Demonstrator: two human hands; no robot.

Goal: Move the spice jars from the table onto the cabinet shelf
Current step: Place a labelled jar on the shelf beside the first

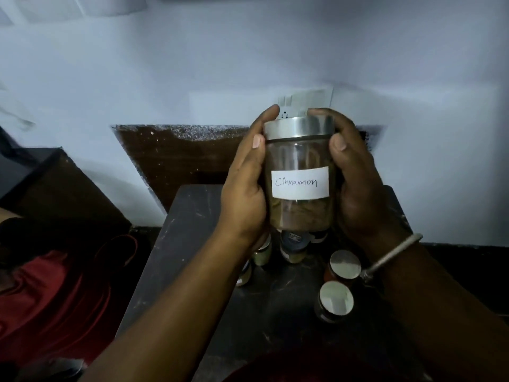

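Note:
A glass jar (300, 161) with a steel lid and a white label reading "Cinnamon" is held upright above the dark table (198, 244). Brown powder fills its lower part. My left hand (245, 194) grips its left side and my right hand (355, 183) grips its right side, with fingers curled round the lid and glass. Below on the table stand several smaller spice jars: two with shiny lids (345, 264) (336, 299) at the right, others (293, 245) partly hidden under the held jar and my left wrist. No cabinet shelf is visible.
A pale wall fills the upper view, with a dark brown panel (179, 158) behind the table. Red cloth (52, 299) and a red cable lie at the lower left beside a dark box (57, 188). A metal bangle (391, 256) circles my right wrist.

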